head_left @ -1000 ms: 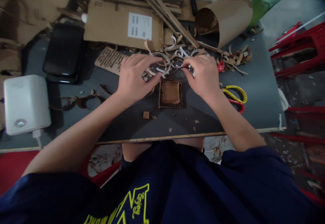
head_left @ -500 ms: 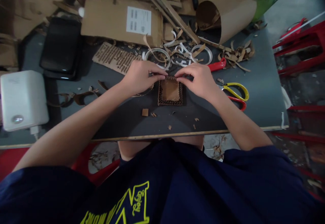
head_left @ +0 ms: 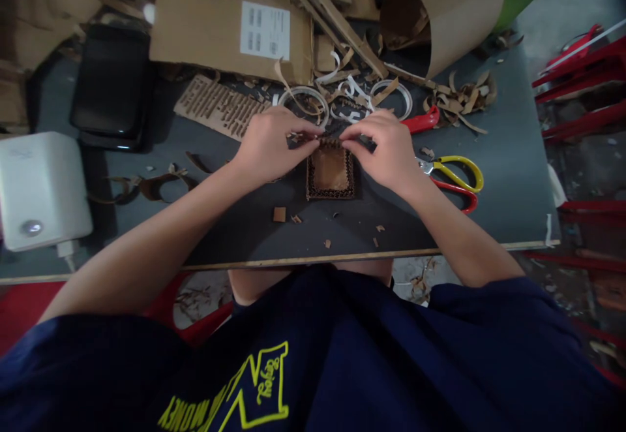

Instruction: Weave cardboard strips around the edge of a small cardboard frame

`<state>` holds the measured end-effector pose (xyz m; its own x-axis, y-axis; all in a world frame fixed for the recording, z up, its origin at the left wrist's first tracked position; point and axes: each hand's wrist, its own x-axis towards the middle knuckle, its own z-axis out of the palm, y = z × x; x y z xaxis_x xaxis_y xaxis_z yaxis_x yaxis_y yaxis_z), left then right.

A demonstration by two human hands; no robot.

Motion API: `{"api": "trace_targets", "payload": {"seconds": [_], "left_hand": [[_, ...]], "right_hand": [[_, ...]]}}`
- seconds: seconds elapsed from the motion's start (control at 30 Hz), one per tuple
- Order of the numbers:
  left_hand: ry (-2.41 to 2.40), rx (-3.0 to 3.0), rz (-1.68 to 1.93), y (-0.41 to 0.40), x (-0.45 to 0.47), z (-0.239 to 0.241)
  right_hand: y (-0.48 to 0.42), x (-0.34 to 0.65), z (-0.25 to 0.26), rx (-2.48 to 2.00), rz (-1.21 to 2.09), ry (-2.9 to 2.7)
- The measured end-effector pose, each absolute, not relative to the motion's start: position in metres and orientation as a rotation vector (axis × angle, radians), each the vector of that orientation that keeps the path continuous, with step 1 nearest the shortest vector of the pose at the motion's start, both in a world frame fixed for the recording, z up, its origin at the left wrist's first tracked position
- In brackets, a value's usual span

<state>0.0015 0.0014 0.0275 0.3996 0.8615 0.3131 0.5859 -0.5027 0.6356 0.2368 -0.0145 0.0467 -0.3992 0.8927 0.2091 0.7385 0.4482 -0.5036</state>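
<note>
Yellow-and-red scissors (head_left: 454,175) lying right on the bench (head_left: 511,184); flattened labelled carton (head_left: 220,30) and rolled cardboard (head_left: 447,17) along the far edge; white plugged-in box (head_left: 42,187) and black tray (head_left: 110,86) at left.

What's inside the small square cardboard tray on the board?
Only its plain brown floor shows inside the cardboard tray. The left hand and right hand pinch its far rim, hiding that edge.

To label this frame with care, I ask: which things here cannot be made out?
Head view only.
What the left hand and right hand pinch at the far edge of the cardboard square: covered by fingers.
Blades of the scissors: under the right hand.
Print on the box label: too small.
White device: cut by the left edge.
</note>
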Motion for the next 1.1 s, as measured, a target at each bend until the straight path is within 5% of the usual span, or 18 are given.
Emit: {"api": "trace_targets", "payload": {"seconds": [0.27,0.9,1.1], "left_hand": [[1.085,1.797,0.984,-0.007,0.004,0.032],[1.124,1.884,1.056,-0.016,0.009,0.026],[1.211,1.796,1.133,-0.013,0.008,0.02]], "right_hand": [[-0.021,0.23,0.048,-1.291,0.891,-1.825],[-0.037,0.209,0.043,-1.247,0.973,-1.839],[-0.048,0.238,0.084,-1.566,0.718,-2.198]]}}
